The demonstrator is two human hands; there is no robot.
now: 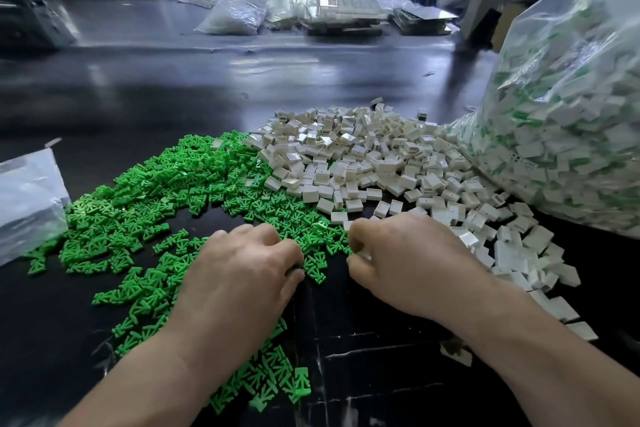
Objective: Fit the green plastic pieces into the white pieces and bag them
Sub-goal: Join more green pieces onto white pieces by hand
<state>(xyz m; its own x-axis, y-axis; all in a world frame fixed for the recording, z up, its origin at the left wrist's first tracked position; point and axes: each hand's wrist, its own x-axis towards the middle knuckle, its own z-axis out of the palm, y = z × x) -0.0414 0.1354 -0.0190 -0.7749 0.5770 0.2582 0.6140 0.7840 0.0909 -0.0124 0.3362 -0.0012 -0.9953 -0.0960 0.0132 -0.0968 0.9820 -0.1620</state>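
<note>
Fingertips of the left hand (242, 263) and right hand (408, 260) curl under, so no clue what they're holding. The big bag (571, 114) runs off the right edge, the small bag (27, 198) off the left, and the far clutter (311, 10) is just blur.

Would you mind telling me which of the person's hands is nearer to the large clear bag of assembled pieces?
Right. The right hand is at the white pieces, just left of the large clear bag; the left hand is farther left, over the green pieces.
</note>
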